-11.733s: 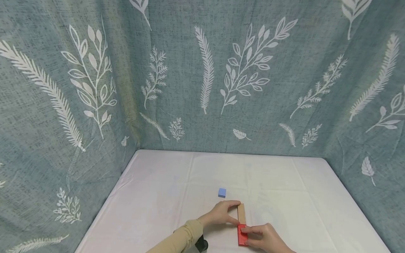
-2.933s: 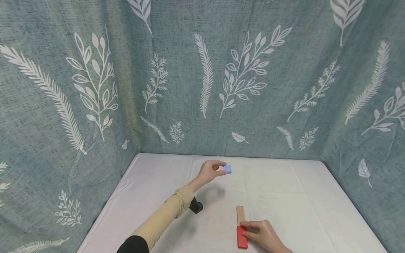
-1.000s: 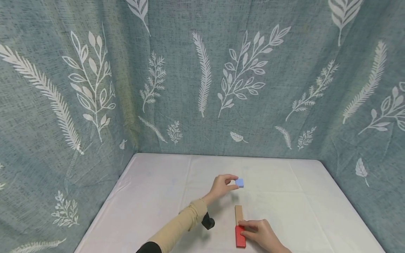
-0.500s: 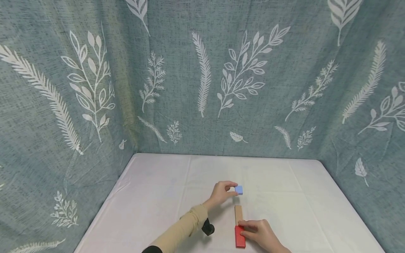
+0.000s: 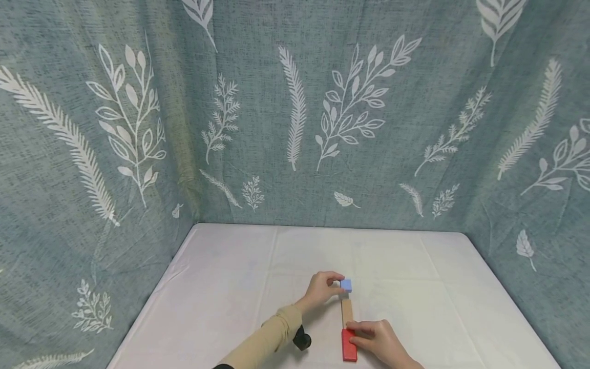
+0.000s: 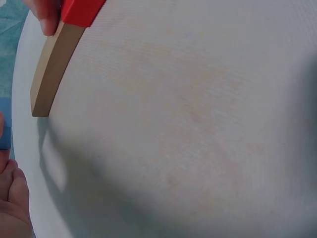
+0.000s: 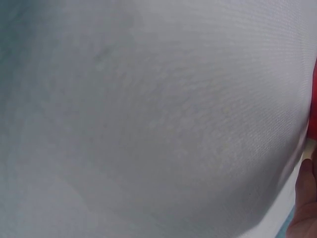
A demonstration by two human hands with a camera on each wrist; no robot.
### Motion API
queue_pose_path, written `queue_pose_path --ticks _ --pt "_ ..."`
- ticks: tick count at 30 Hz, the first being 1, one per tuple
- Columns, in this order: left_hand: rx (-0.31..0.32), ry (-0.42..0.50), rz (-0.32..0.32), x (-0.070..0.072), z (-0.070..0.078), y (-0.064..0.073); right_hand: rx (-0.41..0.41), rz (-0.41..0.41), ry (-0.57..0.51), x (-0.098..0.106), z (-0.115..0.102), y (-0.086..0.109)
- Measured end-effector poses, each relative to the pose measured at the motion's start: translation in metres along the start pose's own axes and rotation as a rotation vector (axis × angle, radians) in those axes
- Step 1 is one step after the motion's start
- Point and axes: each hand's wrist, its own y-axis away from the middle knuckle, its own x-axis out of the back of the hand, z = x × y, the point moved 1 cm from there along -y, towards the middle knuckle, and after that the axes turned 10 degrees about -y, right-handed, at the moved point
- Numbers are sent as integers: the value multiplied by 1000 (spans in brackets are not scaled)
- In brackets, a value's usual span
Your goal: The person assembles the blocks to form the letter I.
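A small blue block [image 5: 346, 285] is pinched between the thumb and fingers of my left hand [image 5: 320, 289]. It hangs just beyond the far end of a plain wooden block [image 5: 347, 312], with a gap between them. That long block lies in line with a red block [image 5: 349, 348], end against end. My right hand [image 5: 382, 341] holds the red block from the right, fingertips at the joint and thumb on the red side. In the left wrist view, the blue block [image 6: 5, 138] is cut by the left edge. The right wrist view catches only a sliver of the red block [image 7: 313, 111].
A white cloth covers the table [image 5: 230, 271]. Teal curtains [image 5: 258, 128] with white leaf prints stand behind and on both sides. A black wrist device [image 5: 301, 339] hangs under my left wrist, left of the blocks.
My left hand took up the blue block from the table, lifted it away, then brought it back toward me and lower, near the wooden block's end. My right hand shifted toward the joint.
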Motion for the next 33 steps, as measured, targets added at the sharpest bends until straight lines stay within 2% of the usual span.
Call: queue_pose_path --ticks 9,14,18,22,33 --pt "-11 -18 -11 -2 -1 5 -35 -6 -6 0 0 0" --pt "-1 -27 -13 -5 -4 5 -2 2 -12 0 0 1" --pt "8 -44 -14 -8 -9 4 -10 -2 -22 0 0 1" --pt "1 -54 -11 -10 -10 5 -22 -5 -13 1 1 1" --pt "-17 -78 -19 -11 -10 6 27 21 -3 -1 4 2"
